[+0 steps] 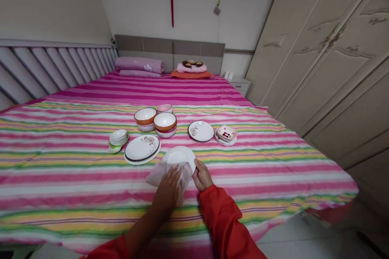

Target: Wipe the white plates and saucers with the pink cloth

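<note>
A small white plate [179, 158] lies on the striped bedsheet, tilted slightly, its near edge covered. My left hand [168, 188] presses a crumpled translucent cloth [159, 174] against the plate's near side. My right hand [202, 175], in a red sleeve, grips the plate's right rim. To the left of the hands lies a large oval white plate with a dark rim and floral pattern [142, 149]. Behind them stand two stacks of orange-and-white bowls [154, 120].
Also on the sheet are small white dishes on a green dish [118, 139], a floral white plate [201, 130], and a stacked square dish [225, 134]. A pink bowl [164, 108] stands behind. Pillows [139, 65] lie by the headboard [170, 50]; a wardrobe [322, 48] stands right.
</note>
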`<state>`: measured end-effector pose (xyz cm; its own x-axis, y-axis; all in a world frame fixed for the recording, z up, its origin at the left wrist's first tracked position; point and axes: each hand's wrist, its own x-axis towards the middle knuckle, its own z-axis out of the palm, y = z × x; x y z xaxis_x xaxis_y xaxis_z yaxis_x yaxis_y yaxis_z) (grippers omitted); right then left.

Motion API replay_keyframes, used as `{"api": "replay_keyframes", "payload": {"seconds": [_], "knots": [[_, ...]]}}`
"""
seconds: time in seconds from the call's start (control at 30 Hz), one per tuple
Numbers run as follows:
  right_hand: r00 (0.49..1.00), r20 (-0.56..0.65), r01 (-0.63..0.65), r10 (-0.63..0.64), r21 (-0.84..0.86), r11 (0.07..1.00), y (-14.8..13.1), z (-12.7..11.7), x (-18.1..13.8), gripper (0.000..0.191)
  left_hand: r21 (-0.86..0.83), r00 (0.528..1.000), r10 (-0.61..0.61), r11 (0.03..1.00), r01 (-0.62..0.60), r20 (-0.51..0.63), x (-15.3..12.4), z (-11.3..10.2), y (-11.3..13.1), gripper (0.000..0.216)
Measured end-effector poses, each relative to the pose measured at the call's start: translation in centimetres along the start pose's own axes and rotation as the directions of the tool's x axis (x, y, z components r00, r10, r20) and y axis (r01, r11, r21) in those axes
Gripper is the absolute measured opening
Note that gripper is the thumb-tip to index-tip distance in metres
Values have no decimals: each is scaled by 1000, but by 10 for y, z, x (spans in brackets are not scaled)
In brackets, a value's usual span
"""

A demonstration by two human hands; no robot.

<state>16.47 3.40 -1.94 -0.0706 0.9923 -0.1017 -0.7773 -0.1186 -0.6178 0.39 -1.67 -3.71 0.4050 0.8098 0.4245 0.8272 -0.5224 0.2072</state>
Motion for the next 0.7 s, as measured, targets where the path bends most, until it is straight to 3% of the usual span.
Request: {"api": "replay_keyframes", "payload": {"seconds": [0.2,0.33,0.5,0.7], "knots": [[999,17,-45,44,33,998,0,-1,4,17,-20,989,68,998,-66,128,55,-9,32,46],[1000,-7,-16,16,24,1000,-1,4,3,19,-56,977,-29,998,42,212,103,-11,35,43],[1000,-24,-3,3,-5,1000,-3,7,0,10,-82,965,-58,993,82,256,136,-5,17,37],[999,-14,-34,34,-23,999,-3,3,-1,15,-57,955,-204,974,221,217,132,-8,-29,42]]}}
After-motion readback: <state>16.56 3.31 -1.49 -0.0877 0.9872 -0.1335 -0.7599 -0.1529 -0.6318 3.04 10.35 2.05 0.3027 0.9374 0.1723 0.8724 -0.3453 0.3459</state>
